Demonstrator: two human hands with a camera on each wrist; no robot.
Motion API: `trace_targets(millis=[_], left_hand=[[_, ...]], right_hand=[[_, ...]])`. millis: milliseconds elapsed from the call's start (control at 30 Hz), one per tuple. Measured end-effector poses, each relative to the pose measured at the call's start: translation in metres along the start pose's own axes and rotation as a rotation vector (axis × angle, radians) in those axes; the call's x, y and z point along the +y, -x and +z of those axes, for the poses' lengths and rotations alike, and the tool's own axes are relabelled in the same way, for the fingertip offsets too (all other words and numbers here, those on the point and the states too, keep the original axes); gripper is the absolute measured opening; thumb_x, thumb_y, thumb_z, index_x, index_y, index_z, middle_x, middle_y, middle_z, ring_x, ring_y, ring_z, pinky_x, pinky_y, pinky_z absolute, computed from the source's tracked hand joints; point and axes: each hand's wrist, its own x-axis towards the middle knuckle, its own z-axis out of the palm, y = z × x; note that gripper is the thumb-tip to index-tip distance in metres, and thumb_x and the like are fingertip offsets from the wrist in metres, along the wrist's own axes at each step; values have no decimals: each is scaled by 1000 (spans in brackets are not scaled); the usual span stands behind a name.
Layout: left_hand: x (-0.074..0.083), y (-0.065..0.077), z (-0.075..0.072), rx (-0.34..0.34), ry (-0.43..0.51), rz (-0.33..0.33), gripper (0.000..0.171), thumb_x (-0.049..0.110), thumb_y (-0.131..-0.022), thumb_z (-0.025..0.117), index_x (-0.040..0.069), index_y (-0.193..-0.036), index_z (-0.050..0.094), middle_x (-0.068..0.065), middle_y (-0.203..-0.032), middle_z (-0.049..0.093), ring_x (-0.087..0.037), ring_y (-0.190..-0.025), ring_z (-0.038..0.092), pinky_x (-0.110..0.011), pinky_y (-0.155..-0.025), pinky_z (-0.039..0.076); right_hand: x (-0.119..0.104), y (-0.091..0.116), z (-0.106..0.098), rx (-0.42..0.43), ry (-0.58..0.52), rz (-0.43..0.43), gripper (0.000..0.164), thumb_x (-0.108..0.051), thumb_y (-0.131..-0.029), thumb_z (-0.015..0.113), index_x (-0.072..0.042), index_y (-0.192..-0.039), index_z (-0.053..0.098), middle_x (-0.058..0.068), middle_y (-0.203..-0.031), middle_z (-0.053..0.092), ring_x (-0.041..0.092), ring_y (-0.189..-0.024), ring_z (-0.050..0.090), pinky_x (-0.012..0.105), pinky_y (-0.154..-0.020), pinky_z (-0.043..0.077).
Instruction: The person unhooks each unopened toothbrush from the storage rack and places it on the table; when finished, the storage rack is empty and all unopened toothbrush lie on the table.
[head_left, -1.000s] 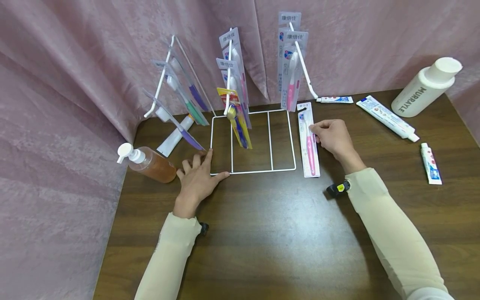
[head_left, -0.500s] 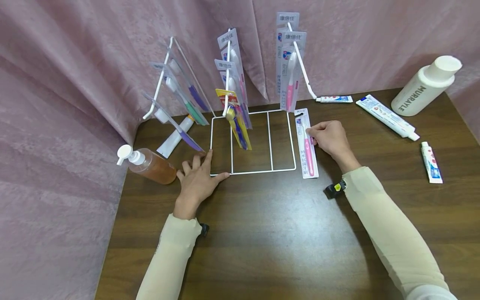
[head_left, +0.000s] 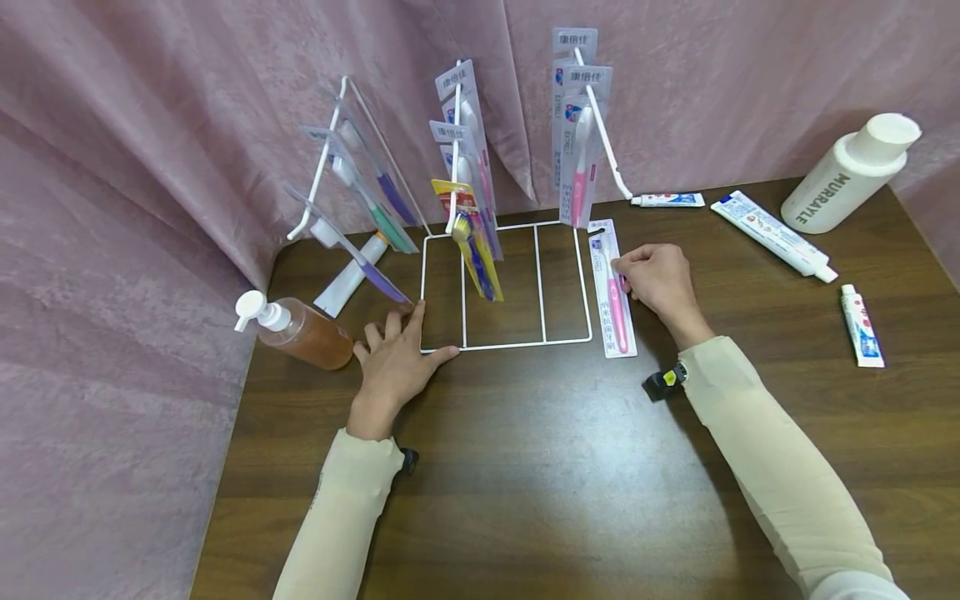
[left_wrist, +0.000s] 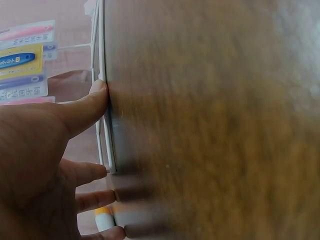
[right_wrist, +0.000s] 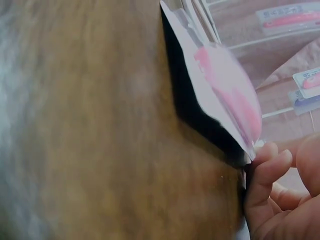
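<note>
In the head view, my right hand (head_left: 660, 279) pinches the right edge of a packaged pink toothbrush (head_left: 617, 304), which is beside the right end of a white wire display rack (head_left: 525, 343). The right wrist view shows the thumb and fingertips at the edge of the card pack (right_wrist: 227, 95), which is raised at a slant off the wood. My left hand (head_left: 393, 358) is spread at the rack's front left corner. Its thumb (left_wrist: 92, 102) touches the front wire in the left wrist view, with the other fingers apart and reaching down to the table.
Packaged toothbrushes hang on the rack's three arms, including a yellow pack (head_left: 480, 258) in the middle. A pump bottle (head_left: 307, 333) and a white tube (head_left: 348, 279) stand and lie at left. Toothpaste tubes (head_left: 776, 236) and a white bottle (head_left: 847, 179) are at right.
The packaged toothbrush has shifted slightly left and toward me, closer to the rack, with my right hand moving along. My left hand stays at the corner.
</note>
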Motion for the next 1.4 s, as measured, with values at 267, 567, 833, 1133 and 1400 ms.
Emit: trace_targets(millis=[267, 567, 833, 1133, 1400], left_hand=[[0, 1, -1, 2, 6, -2, 105, 69, -106, 71, 24, -186, 19, -18, -188, 23, -58, -163, 23, -85, -132, 17], [1, 0, -1, 9, -5, 1, 104, 69, -106, 70, 24, -186, 20, -18, -187, 24, -59, -162, 25, -84, -130, 20], [0, 0, -1, 14, 7, 1, 104, 68, -106, 71, 23, -185, 22, -18, -187, 25, -60, -163, 23, -85, -129, 19], [0, 1, -1, 14, 3, 5, 102, 66, -107, 71, 22, -185, 21, -21, -185, 28, -61, -164, 23, -85, -129, 20], [1, 1, -1, 18, 7, 12, 101, 66, -108, 70, 21, -185, 23, -21, -187, 27, -62, -163, 24, -85, -128, 20]], right_hand=[[-20, 23, -2, 39, -42, -19, 28, -22, -107, 76, 5, -109, 82, -10, -59, 69, 3, -51, 65, 20, -50, 52], [-26, 31, -1, 25, -102, -11, 30, -16, -109, 74, 11, -120, 79, -20, -58, 66, -5, -48, 66, 16, -52, 57], [-26, 31, 0, 40, -104, -26, 26, -14, -108, 73, 11, -114, 78, -17, -57, 67, -3, -47, 66, 16, -51, 56], [-25, 33, -1, 37, -98, -43, 26, -14, -108, 73, 11, -113, 77, -13, -62, 70, -2, -50, 67, 18, -52, 57], [-26, 33, -5, 109, -104, -100, 34, -23, -111, 74, 9, -120, 81, -13, -65, 72, -1, -48, 64, 18, -48, 52]])
